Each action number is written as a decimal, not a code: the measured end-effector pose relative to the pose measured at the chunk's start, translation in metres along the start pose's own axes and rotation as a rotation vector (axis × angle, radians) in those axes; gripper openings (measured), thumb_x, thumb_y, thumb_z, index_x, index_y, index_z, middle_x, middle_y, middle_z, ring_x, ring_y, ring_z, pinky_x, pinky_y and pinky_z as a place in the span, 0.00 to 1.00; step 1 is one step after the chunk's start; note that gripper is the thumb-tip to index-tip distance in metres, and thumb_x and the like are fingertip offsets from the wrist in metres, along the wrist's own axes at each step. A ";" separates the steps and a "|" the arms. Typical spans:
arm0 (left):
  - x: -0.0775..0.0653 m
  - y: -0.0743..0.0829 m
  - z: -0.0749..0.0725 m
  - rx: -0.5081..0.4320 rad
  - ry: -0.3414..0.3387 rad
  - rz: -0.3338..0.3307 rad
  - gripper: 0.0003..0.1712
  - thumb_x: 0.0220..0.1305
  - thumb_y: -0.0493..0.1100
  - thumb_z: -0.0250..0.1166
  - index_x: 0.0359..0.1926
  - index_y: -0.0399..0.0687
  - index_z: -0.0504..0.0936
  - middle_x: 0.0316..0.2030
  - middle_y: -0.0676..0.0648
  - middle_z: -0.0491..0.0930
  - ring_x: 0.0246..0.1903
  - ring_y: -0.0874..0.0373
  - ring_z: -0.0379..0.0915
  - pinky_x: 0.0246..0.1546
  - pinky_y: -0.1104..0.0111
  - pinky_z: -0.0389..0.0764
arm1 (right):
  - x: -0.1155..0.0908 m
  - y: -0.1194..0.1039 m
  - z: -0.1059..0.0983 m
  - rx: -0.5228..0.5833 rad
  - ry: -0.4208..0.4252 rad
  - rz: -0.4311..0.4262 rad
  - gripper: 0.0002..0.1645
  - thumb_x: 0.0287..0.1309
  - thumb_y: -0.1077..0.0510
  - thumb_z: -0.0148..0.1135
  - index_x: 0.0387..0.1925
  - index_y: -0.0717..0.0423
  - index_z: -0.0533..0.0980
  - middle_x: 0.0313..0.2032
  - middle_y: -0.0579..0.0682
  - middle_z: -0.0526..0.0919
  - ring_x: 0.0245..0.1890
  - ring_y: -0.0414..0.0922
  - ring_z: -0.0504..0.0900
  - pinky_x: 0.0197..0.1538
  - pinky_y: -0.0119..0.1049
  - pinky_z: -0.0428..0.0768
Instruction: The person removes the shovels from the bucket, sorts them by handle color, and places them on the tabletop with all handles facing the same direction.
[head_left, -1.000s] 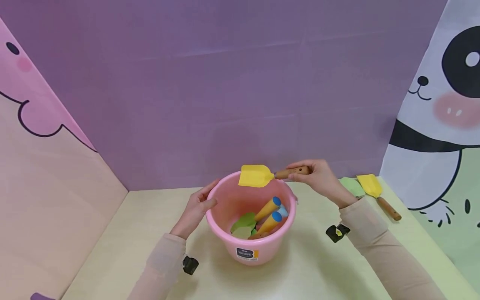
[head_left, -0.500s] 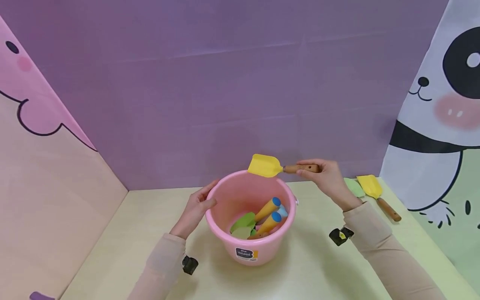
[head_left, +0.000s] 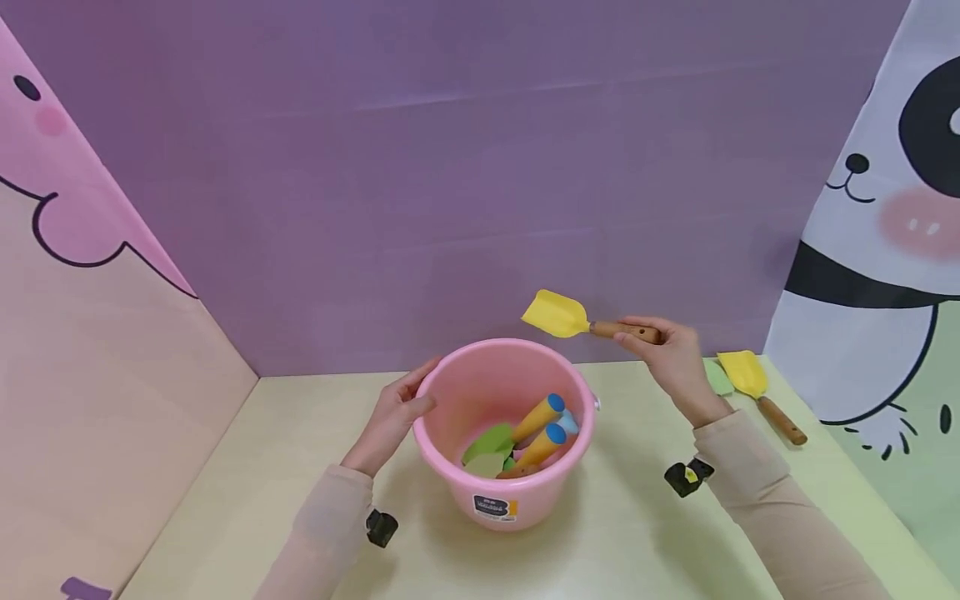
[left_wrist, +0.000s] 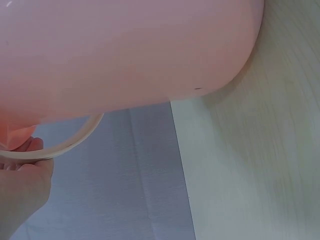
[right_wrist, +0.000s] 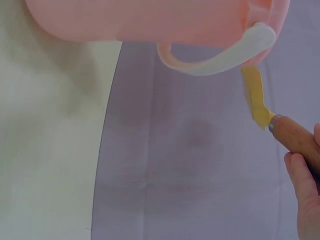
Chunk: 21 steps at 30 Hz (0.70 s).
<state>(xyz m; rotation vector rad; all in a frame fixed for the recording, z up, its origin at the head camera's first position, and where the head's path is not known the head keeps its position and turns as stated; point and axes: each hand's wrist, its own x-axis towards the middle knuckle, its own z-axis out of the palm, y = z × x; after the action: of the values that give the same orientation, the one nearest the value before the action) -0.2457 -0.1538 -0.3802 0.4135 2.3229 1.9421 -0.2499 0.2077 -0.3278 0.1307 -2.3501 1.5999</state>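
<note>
R hand pinches yellow shovel, right of ctr; L hand grips pink bucket; slack pinch cld drop shovel.

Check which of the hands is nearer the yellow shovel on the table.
Right. The right hand, gripping another shovel, is left of the table shovel; the left hand is farther off, on the bucket rim.
</note>
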 end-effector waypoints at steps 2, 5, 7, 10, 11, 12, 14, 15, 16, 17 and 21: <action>0.001 0.001 0.001 -0.002 -0.003 0.002 0.31 0.60 0.37 0.53 0.66 0.56 0.63 0.63 0.48 0.65 0.57 0.51 0.67 0.44 0.75 0.76 | 0.000 0.003 -0.001 0.001 0.029 0.013 0.28 0.51 0.47 0.65 0.50 0.59 0.77 0.32 0.34 0.77 0.27 0.33 0.70 0.26 0.23 0.69; 0.002 0.000 0.002 -0.010 -0.004 0.003 0.32 0.60 0.37 0.53 0.66 0.55 0.63 0.64 0.48 0.64 0.58 0.50 0.66 0.44 0.75 0.76 | 0.001 0.008 -0.002 0.010 0.062 0.029 0.28 0.51 0.48 0.65 0.50 0.60 0.77 0.31 0.33 0.76 0.28 0.33 0.69 0.26 0.23 0.67; 0.002 -0.001 0.002 -0.015 -0.005 0.001 0.32 0.59 0.36 0.53 0.66 0.55 0.63 0.64 0.48 0.64 0.58 0.50 0.66 0.45 0.75 0.76 | 0.001 0.010 -0.002 0.006 0.088 0.039 0.28 0.51 0.48 0.64 0.50 0.60 0.77 0.29 0.34 0.75 0.27 0.34 0.67 0.25 0.23 0.66; 0.002 -0.001 0.003 -0.015 -0.005 -0.001 0.32 0.59 0.36 0.53 0.66 0.55 0.63 0.64 0.48 0.64 0.58 0.51 0.66 0.46 0.74 0.76 | 0.000 0.014 -0.004 0.012 0.123 0.039 0.27 0.51 0.48 0.64 0.50 0.60 0.77 0.28 0.35 0.75 0.26 0.35 0.66 0.24 0.24 0.65; 0.002 -0.001 0.002 -0.013 -0.004 -0.001 0.32 0.59 0.36 0.53 0.66 0.55 0.63 0.64 0.48 0.65 0.58 0.51 0.67 0.46 0.74 0.76 | 0.000 0.016 -0.004 0.017 0.136 0.040 0.27 0.51 0.48 0.64 0.50 0.60 0.77 0.28 0.35 0.74 0.26 0.35 0.66 0.24 0.24 0.65; 0.002 -0.001 0.002 -0.011 -0.003 -0.001 0.32 0.59 0.36 0.53 0.66 0.55 0.63 0.63 0.48 0.65 0.57 0.51 0.67 0.45 0.73 0.76 | 0.000 0.017 -0.004 0.029 0.148 0.041 0.27 0.51 0.49 0.64 0.50 0.61 0.77 0.28 0.36 0.75 0.26 0.35 0.67 0.24 0.24 0.65; 0.001 -0.001 0.002 -0.007 0.002 -0.002 0.32 0.59 0.36 0.53 0.66 0.56 0.64 0.63 0.48 0.66 0.56 0.51 0.68 0.44 0.74 0.77 | 0.000 0.021 -0.004 0.053 0.166 0.049 0.27 0.51 0.49 0.64 0.51 0.61 0.76 0.30 0.35 0.75 0.27 0.34 0.69 0.25 0.23 0.67; 0.001 -0.001 0.002 -0.005 0.002 -0.003 0.32 0.59 0.37 0.53 0.66 0.56 0.64 0.63 0.48 0.66 0.55 0.51 0.68 0.44 0.74 0.77 | 0.000 0.023 -0.004 0.064 0.176 0.058 0.28 0.52 0.50 0.64 0.51 0.61 0.76 0.30 0.35 0.75 0.28 0.34 0.69 0.26 0.22 0.68; 0.000 -0.001 0.002 -0.005 0.004 -0.004 0.32 0.59 0.36 0.53 0.66 0.56 0.64 0.63 0.48 0.66 0.55 0.51 0.68 0.43 0.74 0.77 | 0.000 0.025 -0.004 0.075 0.187 0.066 0.28 0.51 0.50 0.64 0.51 0.61 0.76 0.31 0.35 0.75 0.28 0.34 0.70 0.26 0.21 0.68; 0.000 -0.001 0.002 -0.006 0.005 -0.003 0.32 0.59 0.36 0.53 0.66 0.56 0.64 0.62 0.47 0.66 0.55 0.51 0.68 0.43 0.74 0.76 | 0.000 0.027 -0.004 0.086 0.206 0.076 0.27 0.51 0.51 0.65 0.51 0.61 0.76 0.31 0.35 0.76 0.28 0.34 0.70 0.26 0.21 0.68; 0.002 -0.003 0.001 -0.012 0.005 -0.002 0.31 0.60 0.35 0.53 0.65 0.55 0.64 0.63 0.48 0.66 0.56 0.51 0.67 0.44 0.74 0.76 | 0.001 0.034 -0.006 0.106 0.266 0.113 0.26 0.51 0.51 0.65 0.51 0.59 0.77 0.29 0.34 0.76 0.27 0.33 0.69 0.26 0.21 0.68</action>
<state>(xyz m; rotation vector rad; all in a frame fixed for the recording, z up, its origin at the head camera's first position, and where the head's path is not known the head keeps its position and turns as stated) -0.2476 -0.1529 -0.3828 0.4064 2.3128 1.9570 -0.2577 0.2261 -0.3565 -0.1853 -2.1045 1.6787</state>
